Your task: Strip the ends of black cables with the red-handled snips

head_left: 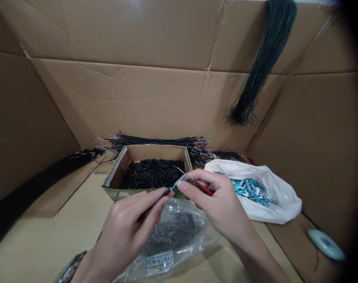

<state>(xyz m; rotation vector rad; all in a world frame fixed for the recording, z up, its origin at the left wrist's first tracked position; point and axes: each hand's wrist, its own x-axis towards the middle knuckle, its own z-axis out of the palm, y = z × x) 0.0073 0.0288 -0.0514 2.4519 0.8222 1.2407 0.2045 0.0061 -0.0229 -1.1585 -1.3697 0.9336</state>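
My black cable [167, 192] ended in a thin, shiny blue strip [177, 182], held up over the clear bag [202, 236]. My left hand [128, 220] pinched the cable, finger against thumb; my right hand [218, 202] gripped a red-handled tool [206, 190], thumb tip at the strip. Both hands angled inward, fingertips nearly meeting, near the box [116, 193] of black tubes [155, 173].

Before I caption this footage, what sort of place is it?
Probably a wiring workbench between cardboard walls: bundled black cables lie behind a box of short black pieces, and a white bag holds shiny blue scraps.
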